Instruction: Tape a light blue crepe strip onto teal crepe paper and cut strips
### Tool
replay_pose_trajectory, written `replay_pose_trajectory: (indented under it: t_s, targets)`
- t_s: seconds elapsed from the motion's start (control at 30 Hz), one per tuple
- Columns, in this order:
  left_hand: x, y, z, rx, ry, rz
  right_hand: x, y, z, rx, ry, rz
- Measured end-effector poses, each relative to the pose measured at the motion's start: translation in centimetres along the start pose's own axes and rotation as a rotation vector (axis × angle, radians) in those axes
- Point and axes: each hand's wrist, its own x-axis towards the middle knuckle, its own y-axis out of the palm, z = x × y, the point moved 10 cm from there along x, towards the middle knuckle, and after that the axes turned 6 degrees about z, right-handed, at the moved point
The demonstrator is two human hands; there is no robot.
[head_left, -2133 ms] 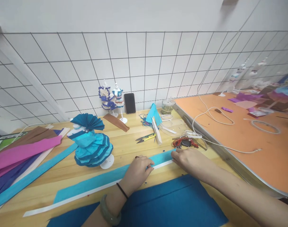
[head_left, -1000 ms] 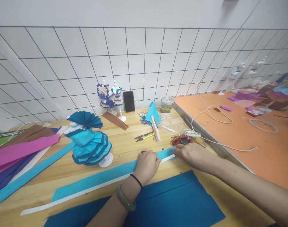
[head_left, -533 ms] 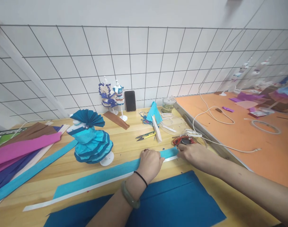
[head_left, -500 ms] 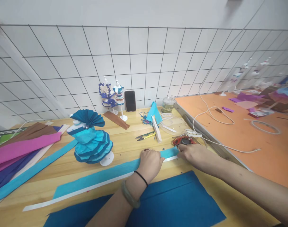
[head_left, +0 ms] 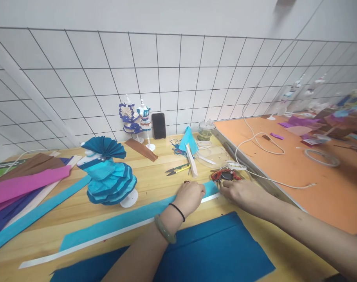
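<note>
A long light blue paper strip lies slantwise on the wooden table, with a narrow white tape along its near edge. My left hand rests on the strip near its right part, fingers curled down against it. At the strip's right end, my right hand has its fingers closed around the end of the white tape; the fingertips are partly hidden. A dark blue paper sheet lies nearer to me, partly under my left forearm.
A small dress form in a blue paper dress stands left. Yellow-handled snips, a folded light blue paper and a red-corded bundle lie beyond my hands. Coloured paper strips are stacked far left. A phone leans on the wall grid.
My left hand has slid a little to the right along the strip, closer to my right hand. My right hand stays at the strip's end. The whole view has shifted slightly.
</note>
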Motion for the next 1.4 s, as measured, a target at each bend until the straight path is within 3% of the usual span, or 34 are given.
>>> replay_pose_trajectory:
  t_s: [0.37,0.9,1.2,1.4]
  targets:
    - [3.5,0.3,-2.8,-0.145,0.269,0.063,0.3,0.0,-0.1,0.031,0.021,0.144]
    - [3.4,-0.2,-2.5,-0.356,0.355,0.027,1.5,1.0,-0.7,-0.039,0.131,0.270]
    - [3.8,0.1,-2.1,-0.397,0.380,-0.024,1.8,3.6,-1.3,-0.070,0.145,0.474]
    - [3.8,0.0,-2.0,-0.423,0.372,-0.047,2.5,3.4,-0.7,-0.113,0.150,0.571]
